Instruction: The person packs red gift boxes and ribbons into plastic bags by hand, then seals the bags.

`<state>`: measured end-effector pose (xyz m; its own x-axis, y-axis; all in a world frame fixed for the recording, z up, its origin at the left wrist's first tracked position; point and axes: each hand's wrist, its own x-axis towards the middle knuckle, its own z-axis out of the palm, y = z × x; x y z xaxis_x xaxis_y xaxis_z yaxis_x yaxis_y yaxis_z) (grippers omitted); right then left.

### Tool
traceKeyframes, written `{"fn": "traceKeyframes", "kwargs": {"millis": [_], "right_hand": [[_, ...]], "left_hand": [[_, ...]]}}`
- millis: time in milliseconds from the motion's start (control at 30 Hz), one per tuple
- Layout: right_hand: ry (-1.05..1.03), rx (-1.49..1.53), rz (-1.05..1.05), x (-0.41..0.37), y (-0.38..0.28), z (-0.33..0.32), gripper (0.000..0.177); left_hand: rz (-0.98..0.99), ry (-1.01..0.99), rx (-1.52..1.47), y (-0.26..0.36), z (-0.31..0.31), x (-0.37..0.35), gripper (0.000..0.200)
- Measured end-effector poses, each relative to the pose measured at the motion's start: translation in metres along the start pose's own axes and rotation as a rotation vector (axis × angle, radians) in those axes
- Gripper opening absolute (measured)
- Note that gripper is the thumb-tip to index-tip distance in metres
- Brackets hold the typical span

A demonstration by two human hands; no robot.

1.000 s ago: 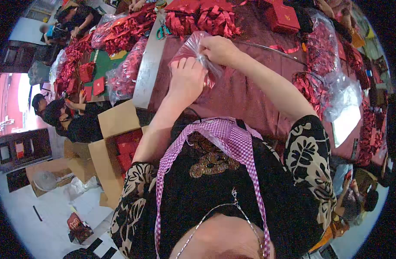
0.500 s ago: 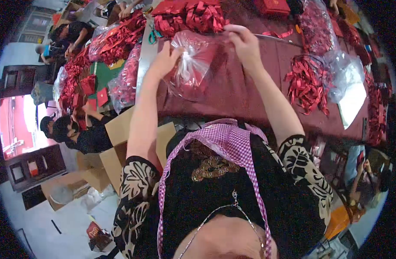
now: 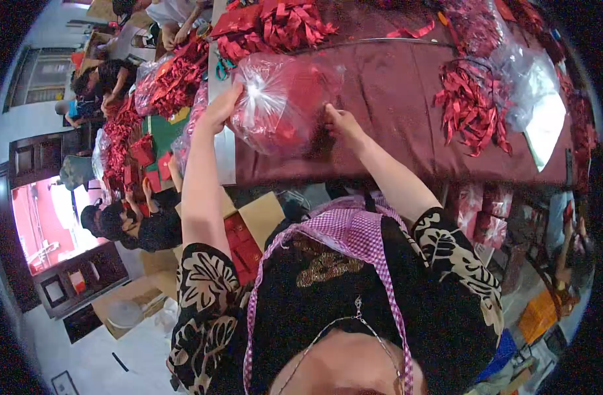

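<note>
A clear plastic bag [image 3: 255,122] with red contents hangs over the near left part of the table, its gathered part a white, shiny bunch. Wrapped on the bag's left side is my left hand [image 3: 224,108], fingers closed and partly hidden behind the plastic. My right hand [image 3: 344,124] is at the bag's lower right edge, fingers curled against the plastic. Behind the bag lie bundles of red ribbon [image 3: 291,25]. Teal-handled scissors [image 3: 222,68] rest just beyond my left hand.
A dark red cloth [image 3: 387,112] covers the table. Toward the right lie a red ribbon pile [image 3: 469,108], clear plastic bags [image 3: 515,82] and a white sheet [image 3: 545,135]. Open cardboard boxes [image 3: 265,214] stand below the table's left edge. Other people [image 3: 133,220] work at the left.
My right hand has come down and nearer from the far side to the bag's right edge. The bag has turned and looks fuller; my left hand has shifted left with it.
</note>
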<state>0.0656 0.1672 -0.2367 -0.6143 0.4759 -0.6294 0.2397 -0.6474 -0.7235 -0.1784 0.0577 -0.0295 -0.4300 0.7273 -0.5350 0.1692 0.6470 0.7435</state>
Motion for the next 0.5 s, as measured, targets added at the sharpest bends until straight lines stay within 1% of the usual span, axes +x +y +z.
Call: {"fn": "traceKeyframes", "kwargs": {"millis": [33, 67, 100, 133, 167, 200, 233, 267, 300, 333, 367, 433, 467, 500], "right_hand": [[0.014, 0.062, -0.002, -0.006, -0.005, 0.002, 0.041], [0.013, 0.06, -0.003, -0.018, -0.015, 0.007, 0.041], [0.032, 0.175, 0.047, -0.03, -0.024, 0.011, 0.039], [0.046, 0.287, 0.097, -0.035, -0.03, 0.014, 0.037], [0.039, 0.28, 0.1, -0.024, -0.022, 0.011, 0.037], [-0.032, 0.246, 0.035, -0.011, -0.01, 0.008, 0.037], [-0.105, 0.211, -0.029, -0.001, -0.002, 0.007, 0.039], [-0.118, 0.204, -0.024, -0.001, -0.004, 0.013, 0.039], [-0.067, 0.169, -0.103, -0.003, -0.005, 0.019, 0.043], [-0.016, 0.134, -0.182, -0.007, -0.008, 0.025, 0.048], [-0.027, 0.125, -0.181, -0.017, -0.011, 0.03, 0.048], [-0.188, 0.208, -0.162, -0.03, -0.021, 0.039, 0.06], [-0.197, 0.197, -0.157, -0.041, -0.03, 0.048, 0.06], [-0.143, 0.161, -0.115, -0.053, -0.045, 0.057, 0.059]], "left_hand": [[-0.037, 0.022, -0.024, 0.001, -0.002, -0.002, 0.064], [-0.074, 0.044, -0.049, 0.001, -0.005, -0.002, 0.068], [-0.074, 0.047, -0.051, 0.0, -0.008, -0.001, 0.068], [-0.142, 0.082, -0.075, -0.002, -0.011, -0.001, 0.07], [-0.213, 0.118, -0.102, -0.005, -0.018, -0.001, 0.073], [-0.18, 0.137, -0.161, -0.042, -0.036, 0.019, 0.074], [-0.184, 0.149, -0.169, -0.062, -0.044, 0.022, 0.074], [-0.171, 0.133, -0.227, -0.074, -0.05, 0.021, 0.069], [-0.156, 0.117, -0.284, -0.085, -0.056, 0.021, 0.065], [-0.245, 0.16, -0.466, -0.051, -0.039, -0.005, 0.05], [-0.245, 0.171, -0.474, -0.059, -0.04, -0.012, 0.05], [-0.197, 0.276, -0.595, -0.088, -0.042, -0.012, 0.041], [-0.164, 0.28, -0.716, -0.106, -0.043, -0.012, 0.042], [-0.166, 0.293, -0.725, -0.115, -0.041, -0.015, 0.042]]}}
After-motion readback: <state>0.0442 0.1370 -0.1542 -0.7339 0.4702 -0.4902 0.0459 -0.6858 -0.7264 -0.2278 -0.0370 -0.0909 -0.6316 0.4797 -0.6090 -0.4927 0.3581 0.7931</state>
